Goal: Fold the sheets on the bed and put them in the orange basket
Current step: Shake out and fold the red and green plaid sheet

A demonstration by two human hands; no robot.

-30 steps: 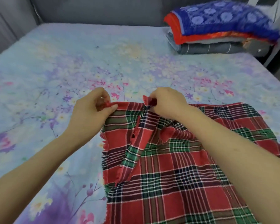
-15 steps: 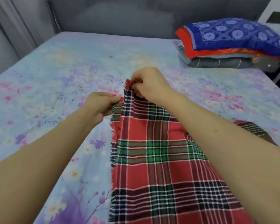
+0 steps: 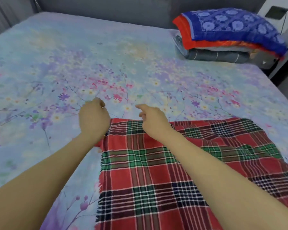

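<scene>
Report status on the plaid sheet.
Plaid sheet spread on bed, unheld. Left hand curled, empty, past its far corner. Right hand loose, forefinger out, above its far edge. Folded stack far right, clear.

Both bare arms reach away from the person toward the far side. The left forearm (image 3: 45, 171) runs from the near left corner, the right forearm (image 3: 214, 171) from the near right, and they converge so that the hands sit near each other but apart. The left hand (image 3: 93, 118) shows its back to the camera, its fingers curled in toward the palm with nothing seen in them. The right hand (image 3: 154, 121) is also knuckles-up. Its index finger (image 3: 142, 107) is stretched out, pointing far and to the left, and the other fingers are loosely bent beneath it and grip nothing.
</scene>
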